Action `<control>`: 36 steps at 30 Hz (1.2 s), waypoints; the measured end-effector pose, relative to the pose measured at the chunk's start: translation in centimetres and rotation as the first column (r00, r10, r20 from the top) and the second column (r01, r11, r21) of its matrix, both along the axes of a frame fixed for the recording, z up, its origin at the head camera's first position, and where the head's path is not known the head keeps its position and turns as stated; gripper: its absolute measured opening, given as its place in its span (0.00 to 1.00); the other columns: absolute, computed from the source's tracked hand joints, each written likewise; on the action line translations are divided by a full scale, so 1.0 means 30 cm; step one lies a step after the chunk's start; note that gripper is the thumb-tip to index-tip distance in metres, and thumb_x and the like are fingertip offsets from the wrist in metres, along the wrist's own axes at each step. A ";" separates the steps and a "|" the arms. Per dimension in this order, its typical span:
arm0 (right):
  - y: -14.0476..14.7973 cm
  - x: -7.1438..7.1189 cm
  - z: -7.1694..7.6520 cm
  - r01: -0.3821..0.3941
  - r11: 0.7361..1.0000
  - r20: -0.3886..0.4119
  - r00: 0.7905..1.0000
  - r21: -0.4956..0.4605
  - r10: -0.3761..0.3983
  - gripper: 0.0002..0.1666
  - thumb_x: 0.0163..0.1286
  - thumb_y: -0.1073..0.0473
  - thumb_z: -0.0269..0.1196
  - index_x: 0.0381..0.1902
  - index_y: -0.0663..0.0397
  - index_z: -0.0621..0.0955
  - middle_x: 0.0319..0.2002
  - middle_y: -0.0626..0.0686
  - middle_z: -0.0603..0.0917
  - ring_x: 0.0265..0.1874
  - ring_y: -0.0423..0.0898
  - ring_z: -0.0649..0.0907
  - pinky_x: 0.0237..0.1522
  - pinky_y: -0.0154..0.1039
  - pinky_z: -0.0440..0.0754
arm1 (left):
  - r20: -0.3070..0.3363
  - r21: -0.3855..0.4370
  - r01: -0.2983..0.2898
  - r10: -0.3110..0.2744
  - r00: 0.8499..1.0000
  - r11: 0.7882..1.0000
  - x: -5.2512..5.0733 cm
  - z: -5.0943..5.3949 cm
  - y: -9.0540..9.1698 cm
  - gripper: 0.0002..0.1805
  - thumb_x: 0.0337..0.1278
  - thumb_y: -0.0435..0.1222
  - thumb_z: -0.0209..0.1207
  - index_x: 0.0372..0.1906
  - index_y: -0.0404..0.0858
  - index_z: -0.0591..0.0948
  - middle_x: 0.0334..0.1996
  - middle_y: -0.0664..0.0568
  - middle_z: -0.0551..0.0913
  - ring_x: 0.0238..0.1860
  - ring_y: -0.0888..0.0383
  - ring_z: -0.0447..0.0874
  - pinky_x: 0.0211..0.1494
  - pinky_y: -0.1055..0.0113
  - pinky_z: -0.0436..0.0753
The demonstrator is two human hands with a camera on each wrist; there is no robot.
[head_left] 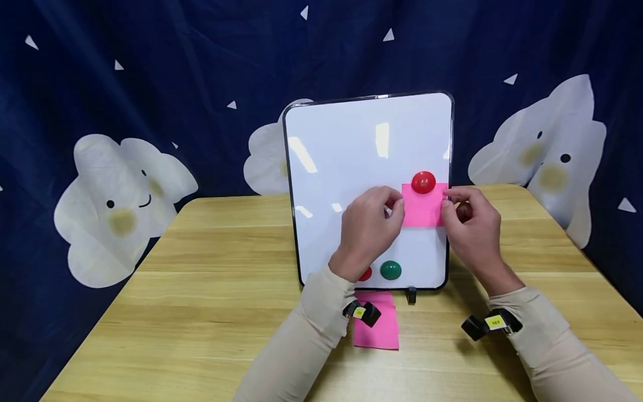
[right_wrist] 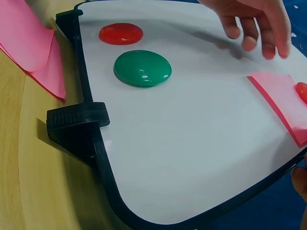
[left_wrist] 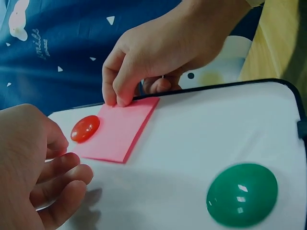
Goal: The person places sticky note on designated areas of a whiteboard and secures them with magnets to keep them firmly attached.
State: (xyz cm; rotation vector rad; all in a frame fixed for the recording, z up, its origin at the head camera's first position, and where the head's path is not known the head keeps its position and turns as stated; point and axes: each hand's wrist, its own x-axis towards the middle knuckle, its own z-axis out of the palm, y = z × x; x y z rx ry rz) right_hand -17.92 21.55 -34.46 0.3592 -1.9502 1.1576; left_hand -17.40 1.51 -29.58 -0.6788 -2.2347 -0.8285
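Observation:
A pink sticky note point(head_left: 422, 209) lies against the right side of a small whiteboard point(head_left: 331, 145), with a red dome magnet point(head_left: 423, 182) on its upper edge. At the note's right edge, my right hand point(head_left: 474, 223) pinches it between thumb and fingers, beside the board's black rim. My left hand point(head_left: 369, 220) hovers by the note's left edge, fingers loosely bent. The right wrist view shows a small gap between those fingertips and the note. Lower on the board sit a green dome magnet point(left_wrist: 242, 194) and a second red magnet point(right_wrist: 121, 34), partly hidden by my left wrist in the head view.
More pink notes point(head_left: 379, 332) lie on the wooden table point(head_left: 216, 279) in front of the board, partly under my left wrist in the head view. Black feet point(right_wrist: 76, 117) hold the board's lower edge. A dark blue curtain point(head_left: 201, 61) with cloud prints hangs behind.

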 end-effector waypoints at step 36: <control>-0.005 0.012 0.014 0.071 0.997 -0.027 0.997 0.041 -0.070 0.11 0.69 0.67 0.60 0.47 0.66 0.82 0.39 0.60 0.76 0.23 0.37 0.69 0.28 0.27 0.66 | 0.013 -0.109 0.021 -0.019 1.000 0.994 0.062 -0.116 -0.167 0.06 0.64 0.37 0.60 0.35 0.42 0.87 0.25 0.58 0.83 0.24 0.66 0.78 0.24 0.77 0.73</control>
